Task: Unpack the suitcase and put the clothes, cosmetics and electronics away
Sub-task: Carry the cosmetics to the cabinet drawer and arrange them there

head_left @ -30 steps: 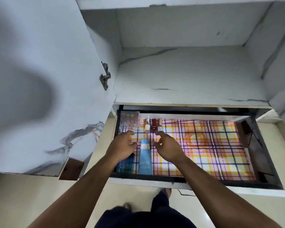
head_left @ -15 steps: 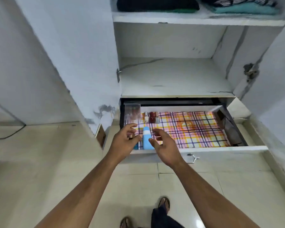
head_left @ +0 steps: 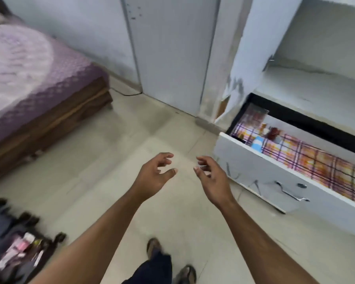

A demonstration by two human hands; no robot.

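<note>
My left hand (head_left: 154, 175) and my right hand (head_left: 211, 176) hover over the floor tiles, fingers loosely curled, both holding nothing. To the right the white drawer (head_left: 260, 171) stands pulled out, lined with plaid paper. In its left end lie a blue tube (head_left: 257, 144), small nail-polish bottles (head_left: 272, 132) and a clear case (head_left: 254, 116). The dark suitcase (head_left: 12, 249) lies open on the floor at the lower left, blurred, with small pink and white items inside.
A bed (head_left: 39, 85) with a purple cover and wooden base fills the upper left. The wardrobe's open door (head_left: 248, 58) juts out above the drawer, with a white shelf (head_left: 316, 83) behind it. My sandalled feet (head_left: 168, 261) stand on beige tiles.
My hands left the drawer and the blue tube. The view swung left and back, bringing the bed and the suitcase into sight, with the drawer now at the right.
</note>
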